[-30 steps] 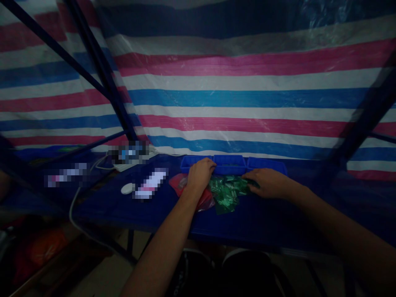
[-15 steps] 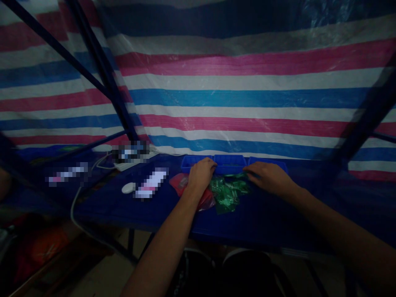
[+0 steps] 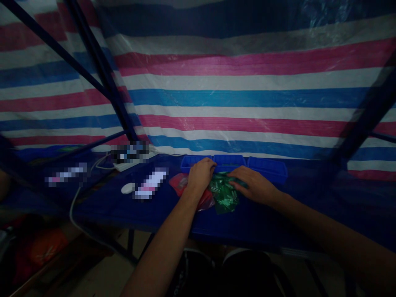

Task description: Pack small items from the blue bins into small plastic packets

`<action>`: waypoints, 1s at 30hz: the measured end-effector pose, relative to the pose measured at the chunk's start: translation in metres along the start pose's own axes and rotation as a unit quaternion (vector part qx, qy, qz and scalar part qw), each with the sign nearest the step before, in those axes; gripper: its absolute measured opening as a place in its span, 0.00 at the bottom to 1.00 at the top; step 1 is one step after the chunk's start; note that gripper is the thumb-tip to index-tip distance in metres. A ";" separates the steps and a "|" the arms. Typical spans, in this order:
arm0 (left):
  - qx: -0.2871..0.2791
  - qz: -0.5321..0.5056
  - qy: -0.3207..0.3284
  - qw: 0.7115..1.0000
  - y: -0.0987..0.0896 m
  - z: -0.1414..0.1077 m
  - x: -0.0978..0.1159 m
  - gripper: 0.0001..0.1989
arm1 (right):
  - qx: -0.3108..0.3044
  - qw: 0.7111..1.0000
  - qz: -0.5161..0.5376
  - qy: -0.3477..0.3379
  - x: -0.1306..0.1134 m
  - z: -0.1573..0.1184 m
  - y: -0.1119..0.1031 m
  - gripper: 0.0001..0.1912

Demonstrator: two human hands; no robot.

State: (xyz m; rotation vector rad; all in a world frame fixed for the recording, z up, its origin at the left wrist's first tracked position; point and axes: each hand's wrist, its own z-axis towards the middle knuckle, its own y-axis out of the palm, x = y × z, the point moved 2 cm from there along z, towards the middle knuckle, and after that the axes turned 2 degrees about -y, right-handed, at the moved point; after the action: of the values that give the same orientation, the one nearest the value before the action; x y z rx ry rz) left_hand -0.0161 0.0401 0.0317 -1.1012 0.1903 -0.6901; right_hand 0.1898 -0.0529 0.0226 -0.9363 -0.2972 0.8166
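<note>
Green plastic packets point(image 3: 226, 196) lie in a shiny heap on the blue table, with a red plastic bag point(image 3: 206, 201) just to their left. My left hand point(image 3: 201, 171) rests over the red bag at the upper left of the green heap, its fingers curled; what they hold, if anything, is too dark to tell. My right hand point(image 3: 252, 183) is at the right side of the green packets, fingers apart and touching them. Behind both hands stand three blue trays: a left one point(image 3: 187, 163), a middle one point(image 3: 230, 159) and a right one point(image 3: 272, 167).
A blurred-out phone point(image 3: 151, 183) and a round white object point(image 3: 128, 188) lie left of the red bag on the table point(image 3: 139, 214). Farther back are a white power strip point(image 3: 134, 161) and cables. Dark metal posts stand before a striped sheet.
My right hand has moved left, from beside the right tray onto the green packets, whose right part has been drawn in. The right tray shows more. My left hand has hardly moved.
</note>
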 end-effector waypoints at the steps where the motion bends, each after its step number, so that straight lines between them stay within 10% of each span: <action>1: -0.001 0.001 0.000 1.000 0.000 0.000 0.000 0.12 | 0.001 1.000 -0.003 0.019 0.003 -0.001 -0.003 0.15; 10: -0.007 0.004 -0.001 1.000 -0.001 0.000 0.000 0.12 | -0.198 0.974 -0.029 0.104 0.040 -0.025 -0.028 0.09; 30: -0.004 0.001 -0.004 1.000 -0.003 -0.002 0.003 0.13 | -0.151 0.981 0.068 0.098 0.032 -0.025 -0.022 0.17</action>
State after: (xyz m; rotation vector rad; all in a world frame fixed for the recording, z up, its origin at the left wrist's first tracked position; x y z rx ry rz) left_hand -0.0162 0.0357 0.0336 -1.1112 0.1871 -0.6835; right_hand 0.2358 -0.0516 0.0225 -1.3241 -0.1888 0.8105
